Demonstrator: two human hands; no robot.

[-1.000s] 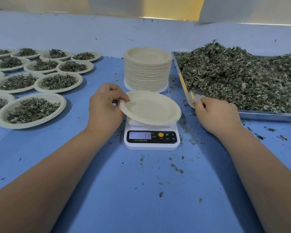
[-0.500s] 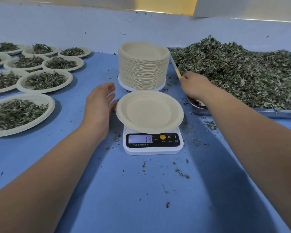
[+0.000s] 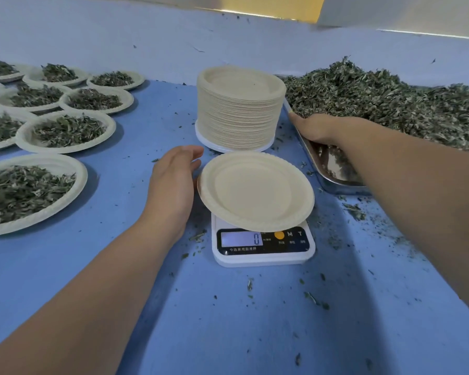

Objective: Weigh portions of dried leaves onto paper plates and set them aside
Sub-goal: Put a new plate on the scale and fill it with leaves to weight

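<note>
Left hand [image 3: 173,185]: open, fingers straight and relaxed, holding nothing. It rests edge-down on the table just left of the empty plate; I cannot tell whether the fingertips touch the rim.
Right hand [image 3: 318,129]: palm down inside the tray at the near edge of the leaf heap. The fingers are hidden under the hand, so I cannot tell whether it holds anything.
Empty paper plate [image 3: 255,190]: one, sitting on the scale and tilted a little toward the camera, with no leaves in it.
Scale [image 3: 263,255]: one, white with a black front strip. The display reads 0. Beside it are an orange round button and the letters M and T. The small characters below are too fine to read.
Plate stack [image 3: 238,112]: one tall pile behind the scale, too many plates to count.
Tray [image 3: 333,174]: one, metal, to the right.
Dried leaves [image 3: 390,104]: heaped in the tray.
Filled plates [image 3: 65,131]: eight plainly seen at left, plus a sliver of another at the frame edge.
Table [image 3: 228,320]: blue, with scattered leaf bits.
</note>
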